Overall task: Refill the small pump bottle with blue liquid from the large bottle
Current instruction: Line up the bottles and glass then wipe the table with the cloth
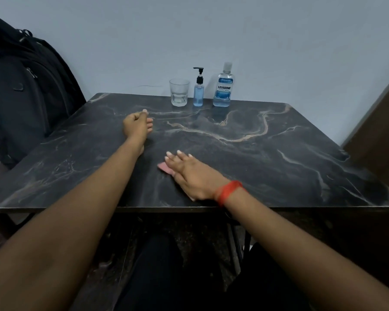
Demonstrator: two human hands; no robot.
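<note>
- Well, the small pump bottle (198, 92), part full of blue, stands at the top centre of the table (279, 153), between a glass (179, 92) and the large bottle (222, 86).
- Left hand (137, 126), centre left: fingers curled in, holding nothing.
- Right hand (193, 178), lower centre: straight fingers pressing flat on a pink scrap (163, 168).

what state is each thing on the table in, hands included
small pump bottle, upright, pump on, holds blue liquid
large bottle, upright, capped
glass, upright, looks empty
left hand, curled in a fist, holding nothing
right hand, flat on a pink thing
</note>
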